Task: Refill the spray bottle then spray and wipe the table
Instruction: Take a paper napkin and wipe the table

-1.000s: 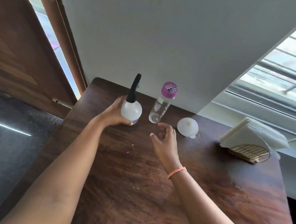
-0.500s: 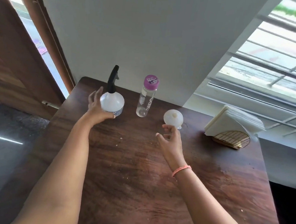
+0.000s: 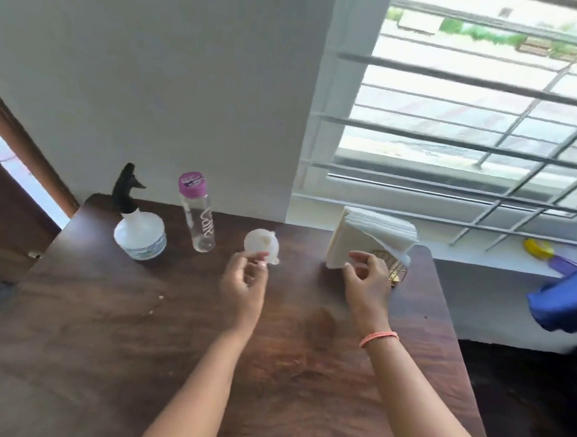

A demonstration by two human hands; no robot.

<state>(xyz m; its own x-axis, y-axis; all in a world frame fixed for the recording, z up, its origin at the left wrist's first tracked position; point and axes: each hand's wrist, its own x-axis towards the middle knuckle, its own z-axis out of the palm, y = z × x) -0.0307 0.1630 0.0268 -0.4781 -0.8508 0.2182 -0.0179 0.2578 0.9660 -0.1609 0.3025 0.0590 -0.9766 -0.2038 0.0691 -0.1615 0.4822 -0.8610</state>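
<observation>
Now, left hand [image 3: 244, 280]: fingertips at the funnel [image 3: 262, 244], grip unclear; pinch its rim.
Right hand [image 3: 368, 277]: loosely curled, empty, by the napkins [image 3: 373, 238].
Sprayer [image 3: 140, 222]: capped, far left on the table [image 3: 104, 342]; uncap first.
Bottle [image 3: 198, 212]: beside it.

both forearms are bare, no sleeves in view. the right wrist wears a thin orange band [image 3: 379, 338], a slim loop sitting just below the right hand [image 3: 367, 280]. the left hand [image 3: 244, 283] and wrist are unadorned.
</observation>
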